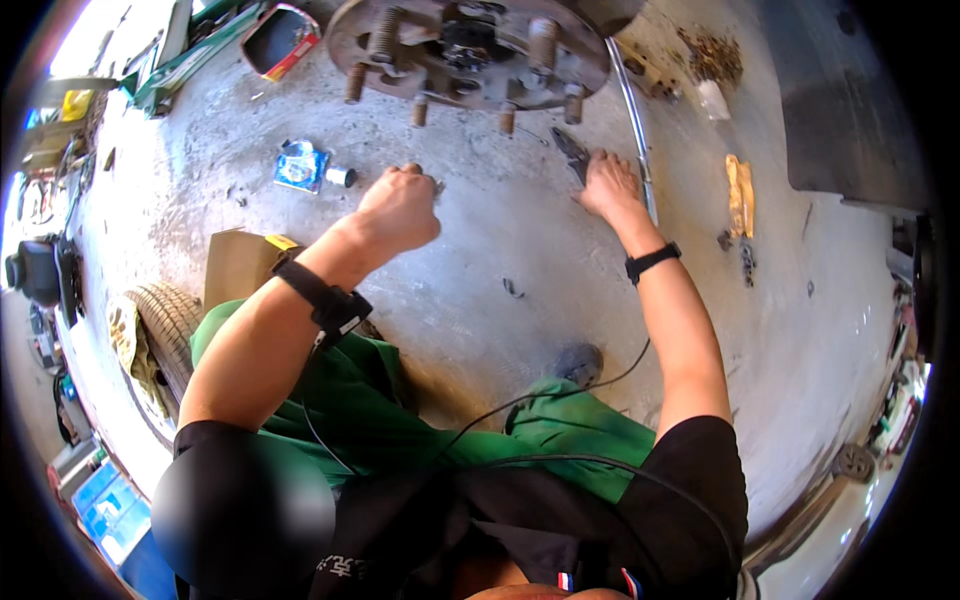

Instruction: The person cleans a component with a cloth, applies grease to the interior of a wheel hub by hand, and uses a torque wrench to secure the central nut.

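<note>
Pliers (570, 152) are seen at the thumb side of the right hand (610, 186), stretched palm-down toward the floor (480, 265); the left hand (400, 208) is curled. Whether anything is gripped by either cannot be told.

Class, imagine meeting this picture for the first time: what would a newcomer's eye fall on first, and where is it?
Probably the rusty round metal disc with threaded studs, at the top centre. The bright green cloth trousers at lower centre would likely come next. Then, right of centre, the person's right hand reaches down at the dark metal pliers, beside a long silver metal bar.
</note>
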The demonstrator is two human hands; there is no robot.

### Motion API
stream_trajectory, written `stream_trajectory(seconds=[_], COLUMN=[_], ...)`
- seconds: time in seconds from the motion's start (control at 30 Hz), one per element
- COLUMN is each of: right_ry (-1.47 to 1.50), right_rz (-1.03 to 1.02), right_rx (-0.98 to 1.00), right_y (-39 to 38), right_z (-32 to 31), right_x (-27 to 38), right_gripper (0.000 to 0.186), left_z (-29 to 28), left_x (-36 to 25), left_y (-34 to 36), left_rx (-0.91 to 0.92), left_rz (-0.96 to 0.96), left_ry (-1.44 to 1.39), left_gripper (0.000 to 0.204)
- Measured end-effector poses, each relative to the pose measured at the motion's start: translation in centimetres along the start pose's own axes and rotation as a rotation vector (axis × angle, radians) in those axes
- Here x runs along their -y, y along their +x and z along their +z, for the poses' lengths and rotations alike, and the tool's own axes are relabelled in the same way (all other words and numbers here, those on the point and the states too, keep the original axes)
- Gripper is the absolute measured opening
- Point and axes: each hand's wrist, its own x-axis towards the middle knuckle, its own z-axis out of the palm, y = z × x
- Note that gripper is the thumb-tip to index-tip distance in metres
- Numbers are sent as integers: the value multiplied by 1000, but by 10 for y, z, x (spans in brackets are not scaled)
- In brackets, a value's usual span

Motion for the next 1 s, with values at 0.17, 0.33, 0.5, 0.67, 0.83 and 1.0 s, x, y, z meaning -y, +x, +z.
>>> stream_trajectory(seconds=[0.17,0.33,0.5,0.67,0.83,1.0], right_ry=[-10,-8,134,787,1400,1584], right_rz=[62,-35,-322,-143,-275,-248], right_rx=[62,-52,256,513,678,789], right_y=[18,16,3,-94,-121,-132], right_z=[14,12,2,-84,-87,-125], right_x=[-10,-2,-3,57,71,72], right_gripper=[55,48,40,29,20,31], left_z=[3,-3,-9,-43,-40,-55], left_x=[-5,-10,-27,-50,-59,-65], left_y=[-2,-5,4,-10,-26,-46], left_rx=[0,147,268,541,454,291], left_rz=[55,-17,1,-352,-335,-305], left_ry=[-25,-180,-329,-745,-1473,-1596], left_gripper=[32,44,62,64,49,45])
